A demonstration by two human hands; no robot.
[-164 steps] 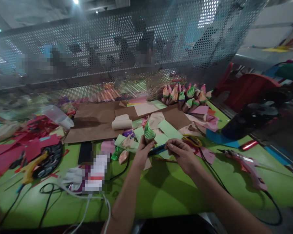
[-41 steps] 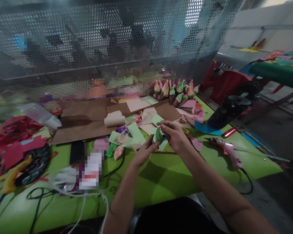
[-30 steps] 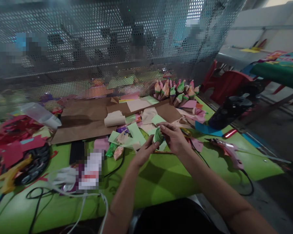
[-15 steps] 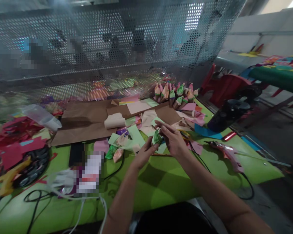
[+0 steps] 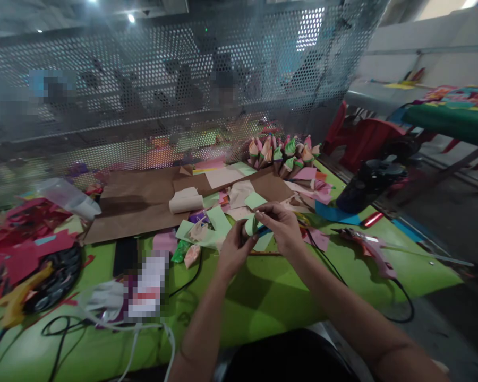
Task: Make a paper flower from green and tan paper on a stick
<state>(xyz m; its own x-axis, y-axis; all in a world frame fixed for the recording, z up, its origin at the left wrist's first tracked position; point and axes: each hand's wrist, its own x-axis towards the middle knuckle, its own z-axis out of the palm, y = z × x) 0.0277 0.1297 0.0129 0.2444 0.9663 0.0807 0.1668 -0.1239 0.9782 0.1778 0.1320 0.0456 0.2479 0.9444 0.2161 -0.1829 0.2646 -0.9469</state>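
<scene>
A small roll of light green paper [image 5: 251, 226] is held between my two hands above the green table [image 5: 302, 305]. Fingers and thumb of my left hand [image 5: 235, 248] are closed around its left side. My right hand [image 5: 282, 225] pinches at the roll's upper right edge. Something thin and blue shows just under the right fingers, too little of it to name. Behind the hands lie light green paper pieces [image 5: 219, 220] and a crumpled cream piece [image 5: 241, 193].
Brown paper [image 5: 139, 199] covers the back, beside swirled paper cones [image 5: 290, 154]. A pink glue gun [image 5: 376, 249] and dark tumbler [image 5: 362, 185] stand right. On the left are a yellow glue gun [image 5: 19, 300], red scraps [image 5: 32, 228], cables and a black phone [image 5: 125, 255].
The green roll has turned in my hands: its ridged layers showed before, and a smoother face shows now. My left hand has shifted slightly left, and the right fingers have dropped a little.
</scene>
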